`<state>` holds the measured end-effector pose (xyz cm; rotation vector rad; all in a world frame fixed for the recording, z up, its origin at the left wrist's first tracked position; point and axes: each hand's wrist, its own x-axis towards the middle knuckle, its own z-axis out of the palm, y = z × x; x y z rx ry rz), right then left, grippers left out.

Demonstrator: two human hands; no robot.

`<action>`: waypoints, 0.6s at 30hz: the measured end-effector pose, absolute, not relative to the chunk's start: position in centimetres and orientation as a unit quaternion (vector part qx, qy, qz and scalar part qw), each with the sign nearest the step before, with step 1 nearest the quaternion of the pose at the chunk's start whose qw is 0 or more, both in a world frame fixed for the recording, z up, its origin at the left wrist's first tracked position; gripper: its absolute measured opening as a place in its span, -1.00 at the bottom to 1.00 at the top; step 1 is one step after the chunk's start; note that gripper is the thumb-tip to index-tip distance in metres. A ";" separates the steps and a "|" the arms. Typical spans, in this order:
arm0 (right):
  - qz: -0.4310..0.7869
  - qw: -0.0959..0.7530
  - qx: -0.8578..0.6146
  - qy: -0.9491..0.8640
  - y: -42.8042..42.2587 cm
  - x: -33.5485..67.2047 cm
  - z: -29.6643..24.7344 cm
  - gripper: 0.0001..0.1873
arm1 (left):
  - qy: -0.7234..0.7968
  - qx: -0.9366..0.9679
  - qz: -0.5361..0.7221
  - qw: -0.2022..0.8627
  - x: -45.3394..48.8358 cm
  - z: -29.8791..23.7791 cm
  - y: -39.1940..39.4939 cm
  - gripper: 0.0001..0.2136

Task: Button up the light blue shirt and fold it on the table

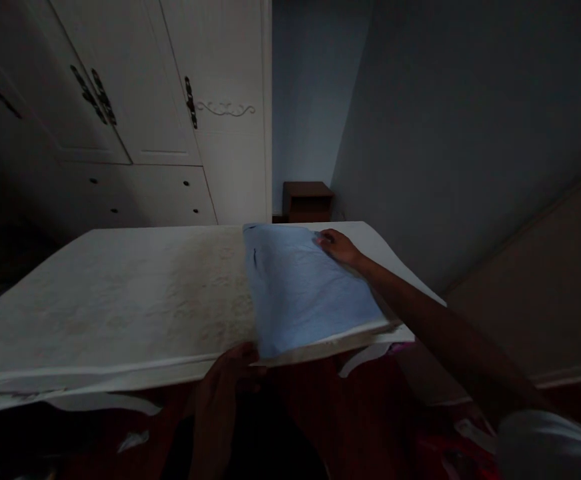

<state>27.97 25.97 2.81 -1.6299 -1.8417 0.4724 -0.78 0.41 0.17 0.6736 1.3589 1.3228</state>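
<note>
A folded light blue garment (305,290) lies on the right part of a white mattress (120,300). My right hand (339,247) reaches out to the garment's far right corner, fingers curled down on the cloth. At the near edge my left hand (230,377) sits in shadow under the garment's near left corner, its fingers curled against the mattress edge and the cloth.
A white wardrobe (145,100) with dark handles and drawers stands behind the mattress. A small brown bedside table (306,200) sits in the far corner by the grey wall. Dark red bedding (350,413) lies below the mattress edge.
</note>
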 end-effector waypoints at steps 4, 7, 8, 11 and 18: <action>0.206 0.304 -0.600 -0.711 22.7 29.3 4.5 -0.47 | 0.554 0.260 0.496 0.616 -0.6 1.1 1.6 -0.55; 0.225 0.262 -0.589 -0.730 19.2 30.3 5.1 -0.25 | 0.565 0.276 0.457 0.629 -0.5 1.8 2.5 -0.63; 0.227 0.246 -0.583 -0.740 18.2 30.7 5.0 -0.18 | 0.569 0.283 0.443 0.633 -0.4 2.0 2.7 -0.64; 0.230 0.209 -0.593 -0.743 15.8 32.0 3.9 -0.10 | 0.586 0.305 0.412 0.628 -0.5 3.0 2.9 -0.60; 0.219 0.192 -0.608 -0.739 14.1 33.2 2.1 -0.23 | 0.638 0.502 0.351 0.466 -2.9 5.2 4.9 -0.48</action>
